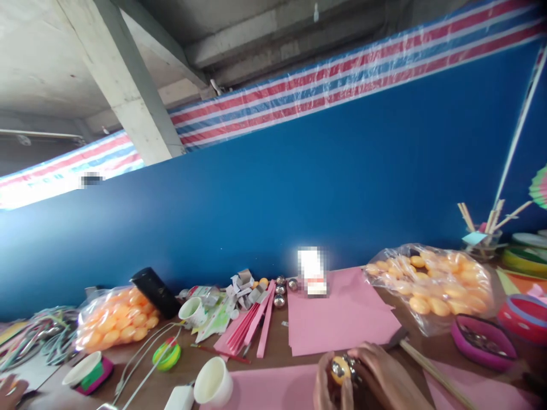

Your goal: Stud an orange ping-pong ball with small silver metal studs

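Low in the head view, my left hand and my right hand come together around a shiny silver-and-orange round object. The left fingers press its near and left sides, while the right fingers curl over its right side. Its lower part and any join between its silver and orange parts are hidden. Beneath and left of the hands lies a pink paper sheet. Just past the right hand is a hammer-like tool, its wooden handle slanting to the lower right. Several silver balls sit beyond a larger stack of pink paper.
A bag of orange balls and a purple bowl stand at right. Leftward are a white cup, folded pink strips, cables and another orange-ball bag. Another person's hand shows at lower left.
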`<act>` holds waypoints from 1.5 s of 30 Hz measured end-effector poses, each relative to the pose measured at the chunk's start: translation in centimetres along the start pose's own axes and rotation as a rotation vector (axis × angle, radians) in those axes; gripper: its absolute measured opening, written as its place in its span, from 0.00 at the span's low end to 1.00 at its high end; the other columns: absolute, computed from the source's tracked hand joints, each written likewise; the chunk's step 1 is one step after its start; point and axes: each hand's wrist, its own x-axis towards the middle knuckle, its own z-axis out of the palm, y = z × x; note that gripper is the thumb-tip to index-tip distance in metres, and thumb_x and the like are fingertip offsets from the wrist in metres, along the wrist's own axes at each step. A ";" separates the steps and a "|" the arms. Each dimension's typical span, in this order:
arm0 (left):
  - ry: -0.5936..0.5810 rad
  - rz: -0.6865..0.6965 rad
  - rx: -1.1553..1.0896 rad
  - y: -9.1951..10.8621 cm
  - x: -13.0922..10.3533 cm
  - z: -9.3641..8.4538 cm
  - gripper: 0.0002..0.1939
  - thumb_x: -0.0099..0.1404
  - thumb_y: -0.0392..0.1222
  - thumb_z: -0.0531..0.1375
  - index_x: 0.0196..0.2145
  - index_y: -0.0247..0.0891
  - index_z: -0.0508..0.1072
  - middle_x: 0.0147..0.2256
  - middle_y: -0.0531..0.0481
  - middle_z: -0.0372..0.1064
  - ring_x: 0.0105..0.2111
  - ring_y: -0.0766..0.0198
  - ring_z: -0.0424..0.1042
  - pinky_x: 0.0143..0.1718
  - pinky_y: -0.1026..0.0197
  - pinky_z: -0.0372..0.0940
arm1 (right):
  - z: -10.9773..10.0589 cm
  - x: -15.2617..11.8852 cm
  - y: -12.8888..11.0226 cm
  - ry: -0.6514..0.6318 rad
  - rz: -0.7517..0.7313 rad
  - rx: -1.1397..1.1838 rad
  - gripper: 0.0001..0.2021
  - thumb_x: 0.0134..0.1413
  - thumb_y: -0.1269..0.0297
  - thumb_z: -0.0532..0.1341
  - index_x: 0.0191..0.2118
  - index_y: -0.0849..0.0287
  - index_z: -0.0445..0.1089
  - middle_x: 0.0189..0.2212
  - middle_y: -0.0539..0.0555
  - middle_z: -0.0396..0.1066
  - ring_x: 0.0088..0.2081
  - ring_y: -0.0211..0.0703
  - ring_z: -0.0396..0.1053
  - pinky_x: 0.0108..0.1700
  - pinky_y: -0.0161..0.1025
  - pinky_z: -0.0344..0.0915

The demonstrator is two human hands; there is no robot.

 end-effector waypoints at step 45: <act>-0.354 0.368 0.026 7.9 -3.7 -1.5 0.17 0.58 0.42 0.53 0.45 0.34 0.64 0.42 0.40 0.66 0.42 0.59 0.67 0.44 0.58 0.62 | -1.6 -0.5 -0.8 -0.039 -0.059 0.087 0.08 0.51 0.68 0.49 0.34 0.60 0.64 0.31 0.55 0.67 0.34 0.42 0.66 0.37 0.38 0.61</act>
